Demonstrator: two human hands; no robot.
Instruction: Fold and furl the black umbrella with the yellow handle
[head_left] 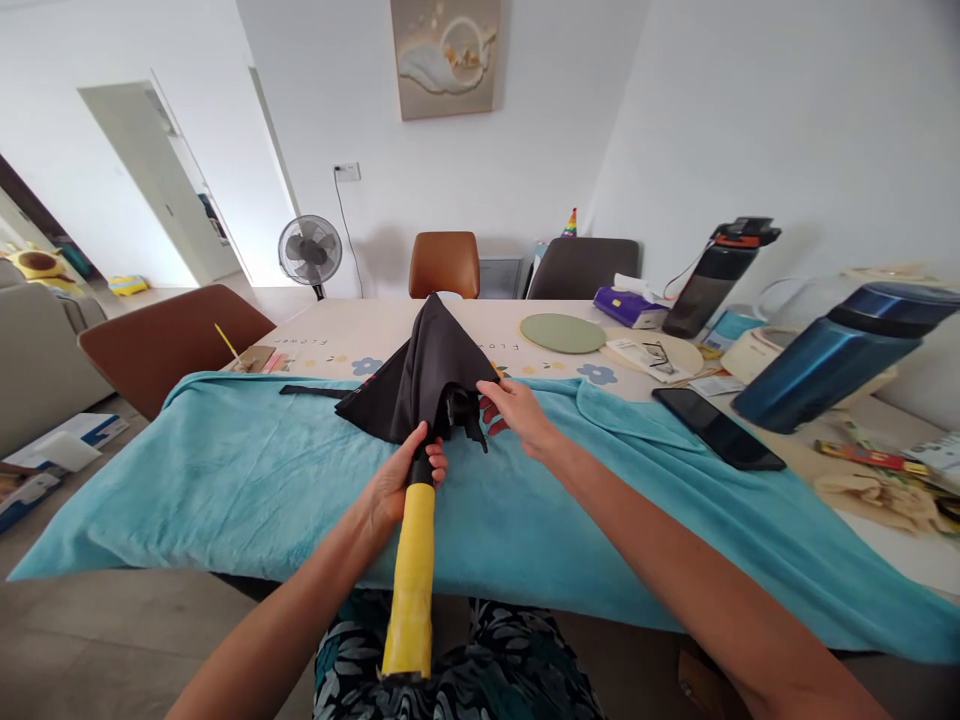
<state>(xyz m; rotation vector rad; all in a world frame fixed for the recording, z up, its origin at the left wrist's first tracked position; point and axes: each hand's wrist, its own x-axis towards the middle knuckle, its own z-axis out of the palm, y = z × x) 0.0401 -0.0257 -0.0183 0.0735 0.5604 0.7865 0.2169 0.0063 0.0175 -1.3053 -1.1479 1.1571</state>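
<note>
A black umbrella [424,370] with a yellow-wrapped handle [411,580] lies over the table's front edge, its handle pointing back at me. The canopy is folded down but loose, with bunched fabric on its right side and a strap [311,391] trailing to the left. My left hand [405,470] is closed around the black shaft just above the yellow part. At the canopy's right edge, my right hand [516,412] pinches the fabric between thumb and fingers. A turquoise cloth [262,480] is spread beneath the umbrella.
On the right stand a blue bottle [832,360], a dark bottle [716,280] and a purple tissue pack [628,307]. A phone [718,428] lies on the cloth's edge. A green round mat [562,333] is farther back. Chairs [444,262] stand around the table.
</note>
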